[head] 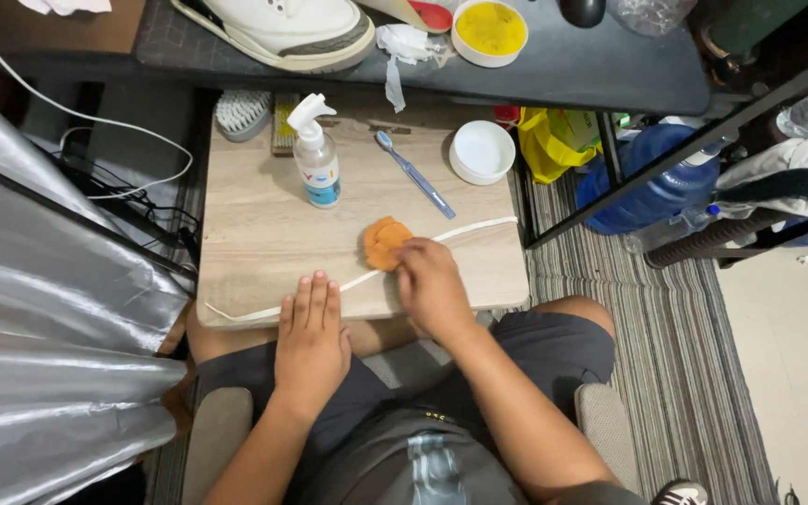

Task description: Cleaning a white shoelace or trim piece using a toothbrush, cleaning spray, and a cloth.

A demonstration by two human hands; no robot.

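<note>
My left hand (311,335) lies flat, grip apart, pinning one white flat shoelace (460,231) to the pale wooden surface (264,234) — my right hand (430,285) presses one orange cloth (383,241) at frame centre, grip together.

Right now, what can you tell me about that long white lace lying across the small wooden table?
The white shoelace is a flat, narrow strip that looks like woven fabric. It lies stretched slantwise across the light wooden table, from the near left edge up toward the far right edge. The left hand lies flat on it near its left end, pinning it down. The right hand presses an orange cloth on its middle part. Its tips are too small to make out.
</note>
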